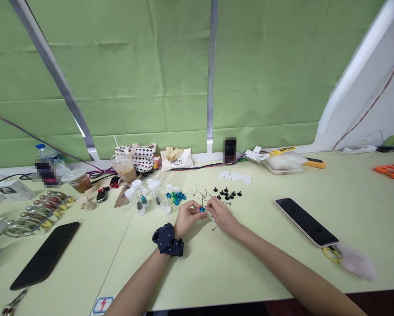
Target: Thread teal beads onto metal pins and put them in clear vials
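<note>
My left hand, with a dark blue scrunchie on its wrist, pinches a small blue bead at the middle of the pale table. My right hand meets it from the right, its fingers closed on a thin metal pin at the bead. Loose blue and green beads lie just beyond the left hand. Thin wire pins and small black caps lie beyond the right hand. Small clear vials with white lids stand to the left of the beads.
A phone lies face up at the right, another dark phone at the left. White caps, a plastic cup, pouches, a bottle and a row of small jars crowd the back and left. Green blinds hang behind.
</note>
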A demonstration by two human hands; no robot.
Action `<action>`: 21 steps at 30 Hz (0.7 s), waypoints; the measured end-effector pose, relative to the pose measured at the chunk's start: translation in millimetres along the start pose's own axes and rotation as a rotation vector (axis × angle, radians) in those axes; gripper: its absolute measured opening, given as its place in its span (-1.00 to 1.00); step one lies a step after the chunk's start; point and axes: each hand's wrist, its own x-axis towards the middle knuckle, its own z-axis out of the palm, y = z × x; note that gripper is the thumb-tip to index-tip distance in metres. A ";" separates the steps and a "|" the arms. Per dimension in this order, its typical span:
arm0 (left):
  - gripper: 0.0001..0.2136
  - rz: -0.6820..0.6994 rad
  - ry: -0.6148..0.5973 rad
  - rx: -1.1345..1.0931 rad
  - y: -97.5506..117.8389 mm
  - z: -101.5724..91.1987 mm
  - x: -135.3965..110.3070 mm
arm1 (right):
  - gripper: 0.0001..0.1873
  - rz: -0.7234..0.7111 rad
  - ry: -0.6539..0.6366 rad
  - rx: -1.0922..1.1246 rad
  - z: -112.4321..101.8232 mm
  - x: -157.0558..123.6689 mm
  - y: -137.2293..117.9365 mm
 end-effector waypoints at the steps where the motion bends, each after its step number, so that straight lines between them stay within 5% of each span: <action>1: -0.70 -0.002 0.000 -0.001 0.1 0.3 -0.1 | -0.86 0.008 -0.007 -0.029 0.2 -0.4 0.3; 11: -0.70 -0.014 -0.020 -0.010 -0.7 2.0 -0.7 | -0.76 0.049 -0.008 -0.267 5.6 -2.6 5.7; 21: -0.70 0.002 -0.012 0.006 -1.3 -0.1 0.3 | -0.83 0.024 0.006 0.005 1.6 -1.0 3.9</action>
